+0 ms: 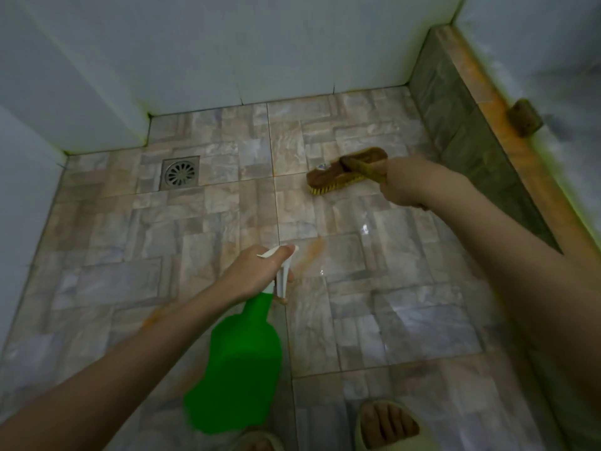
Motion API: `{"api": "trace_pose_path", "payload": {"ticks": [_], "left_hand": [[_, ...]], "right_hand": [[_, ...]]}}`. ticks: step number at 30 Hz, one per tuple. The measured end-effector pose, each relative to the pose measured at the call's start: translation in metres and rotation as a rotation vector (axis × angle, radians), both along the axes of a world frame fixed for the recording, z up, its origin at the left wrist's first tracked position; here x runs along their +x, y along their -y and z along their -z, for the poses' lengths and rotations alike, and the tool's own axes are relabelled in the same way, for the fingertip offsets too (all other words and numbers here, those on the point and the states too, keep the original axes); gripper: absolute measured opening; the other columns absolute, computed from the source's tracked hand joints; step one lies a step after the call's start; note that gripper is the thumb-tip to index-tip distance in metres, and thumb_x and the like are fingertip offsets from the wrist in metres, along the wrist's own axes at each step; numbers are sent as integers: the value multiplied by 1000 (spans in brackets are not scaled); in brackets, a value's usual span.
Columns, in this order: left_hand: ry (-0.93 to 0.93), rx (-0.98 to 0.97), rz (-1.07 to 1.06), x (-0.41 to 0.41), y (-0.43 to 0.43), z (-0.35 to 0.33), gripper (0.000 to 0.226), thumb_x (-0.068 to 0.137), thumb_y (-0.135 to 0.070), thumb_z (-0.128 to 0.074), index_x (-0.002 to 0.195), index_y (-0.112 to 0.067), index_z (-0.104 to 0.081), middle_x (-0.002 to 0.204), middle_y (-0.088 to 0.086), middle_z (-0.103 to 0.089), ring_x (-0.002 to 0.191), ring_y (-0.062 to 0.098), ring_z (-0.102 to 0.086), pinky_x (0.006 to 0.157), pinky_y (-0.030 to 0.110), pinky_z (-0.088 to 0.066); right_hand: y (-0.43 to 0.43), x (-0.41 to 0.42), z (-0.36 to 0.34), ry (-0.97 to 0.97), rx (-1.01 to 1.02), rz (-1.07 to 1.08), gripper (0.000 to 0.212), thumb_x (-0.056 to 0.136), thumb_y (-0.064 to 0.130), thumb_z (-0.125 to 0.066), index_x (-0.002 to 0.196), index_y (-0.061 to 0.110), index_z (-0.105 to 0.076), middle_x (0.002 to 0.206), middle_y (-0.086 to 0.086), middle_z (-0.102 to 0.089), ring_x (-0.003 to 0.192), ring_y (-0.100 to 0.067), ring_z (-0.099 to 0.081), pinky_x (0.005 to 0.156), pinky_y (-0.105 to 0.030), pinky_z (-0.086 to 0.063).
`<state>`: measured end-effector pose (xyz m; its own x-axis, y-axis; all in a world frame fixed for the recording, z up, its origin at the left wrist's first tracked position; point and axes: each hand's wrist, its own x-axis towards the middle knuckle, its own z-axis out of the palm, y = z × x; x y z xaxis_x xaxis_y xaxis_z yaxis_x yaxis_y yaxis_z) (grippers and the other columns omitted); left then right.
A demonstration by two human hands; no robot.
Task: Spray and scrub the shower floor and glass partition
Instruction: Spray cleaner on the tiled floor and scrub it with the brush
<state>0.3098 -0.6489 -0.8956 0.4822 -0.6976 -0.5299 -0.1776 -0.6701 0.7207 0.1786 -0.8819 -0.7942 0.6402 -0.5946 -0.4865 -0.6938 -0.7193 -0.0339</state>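
My left hand (257, 271) grips the white trigger head of a green spray bottle (240, 362), its nozzle pointing toward the floor's middle. My right hand (406, 183) holds the handle of a brown scrub brush (344, 170) with yellow bristles, its head resting on the wet stone-pattern shower floor (211, 222) at the far right. An orange-brown stain (309, 252) streaks the tile just beyond the nozzle. The glass partition cannot be made out with certainty.
A square metal drain (180, 172) sits at the far left of the floor. White tiled walls (227, 53) enclose the back and left. A raised stone curb (481, 125) runs along the right, with a brown block (525, 118) beyond it. My feet in pale slippers (390, 424) stand at the near edge.
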Motion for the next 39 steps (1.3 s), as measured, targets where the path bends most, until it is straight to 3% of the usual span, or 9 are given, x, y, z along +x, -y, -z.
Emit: {"api": "trace_pose_path", "payload": {"ticks": [5,8,13,17,21,28,33,35,39], "left_hand": [[10,30,-50,-13,-10,-7,61,97,-52,-53,65,-3,-69,58,5,-67,51,24,-65,47,27,-50],[34,-24,38,-10,-15,-6,83,87,-72,-43,72,4,-70,70,21,-69,70,38,-68,73,47,-55],[66,-71,-104,-10,-18,-14,63,100,-52,-46,55,-14,-68,55,0,-67,62,25,-67,68,31,-49],[58,-123,-112,-1,-14,-15,62,101,-51,-45,64,-10,-73,67,4,-73,73,30,-71,76,38,-53],[28,-141,-235,8,-5,-14,62,99,-50,-50,51,-16,-70,58,5,-70,69,32,-71,80,42,-58],[-44,-144,-396,35,19,-32,46,98,-49,-52,96,-7,-72,66,1,-71,56,8,-69,58,18,-51],[-23,-179,-474,58,30,-41,49,96,-53,-53,103,-8,-72,73,0,-75,71,13,-71,59,23,-52],[34,-224,-466,62,33,-43,47,97,-51,-53,84,-11,-74,62,-3,-73,63,7,-70,63,29,-52],[115,-317,-452,79,37,-48,79,85,-68,-53,79,9,-70,76,25,-71,76,34,-71,80,46,-60]], "right_hand": [[-1,15,7,64,-24,7,53,97,6,-37,147,24,-33,109,-22,-59,82,-33,-62,66,-39,-55],[-3,18,19,53,-38,54,48,93,7,-39,139,19,-44,86,-13,-55,64,-24,-56,49,-31,-44],[-8,16,20,87,-20,156,30,94,8,-39,120,3,-54,74,-10,-50,60,-23,-53,50,-29,-41],[-7,17,18,75,-28,145,31,94,8,-39,121,3,-56,73,-9,-50,59,-21,-51,45,-28,-39],[-11,15,21,75,-26,25,66,94,6,-34,150,37,-19,90,-13,-52,63,-23,-53,51,-33,-48],[-23,3,8,-181,-11,-66,52,95,12,-41,144,29,-38,99,-9,-58,64,-19,-53,52,-27,-44],[10,54,45,142,-53,-86,91,90,-1,-37,142,60,6,99,-16,-61,64,-22,-56,55,-37,-48],[17,70,33,130,-74,-71,86,91,-2,-39,148,50,-2,108,-17,-59,68,-23,-56,59,-38,-48],[-18,69,22,38,-70,-32,73,91,-2,-40,151,33,-17,118,-17,-57,92,-29,-60,70,-38,-47]]}}
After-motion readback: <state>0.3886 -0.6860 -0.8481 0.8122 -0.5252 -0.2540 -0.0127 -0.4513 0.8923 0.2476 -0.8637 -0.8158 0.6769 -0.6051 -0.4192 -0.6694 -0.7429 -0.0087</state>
